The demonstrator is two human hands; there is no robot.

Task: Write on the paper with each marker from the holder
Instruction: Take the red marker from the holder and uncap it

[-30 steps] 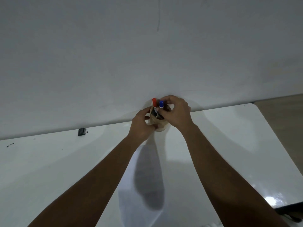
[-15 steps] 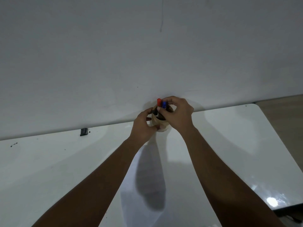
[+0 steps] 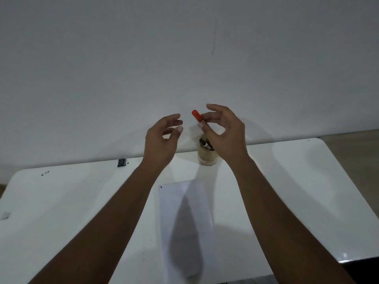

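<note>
fingers (image 3: 207,116) of the right hand (image 3: 225,134) pinch the red-capped marker (image 3: 197,116); left hand (image 3: 162,140) fingers apart, empty.

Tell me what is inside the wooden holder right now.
One dark marker shows, leaning inside the wooden holder. The right hand, holding the red-capped marker above, covers the rest of the opening, so any other markers there cannot be seen.

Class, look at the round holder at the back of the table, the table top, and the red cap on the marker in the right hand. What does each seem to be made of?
Holder: probably wood or bamboo, matt, judging by its pale tan, dull surface.
Table: white and glossy, likely laminate or plastic, since it mirrors light and shadows.
Red cap: most likely plastic, with smooth, even colour.
</note>
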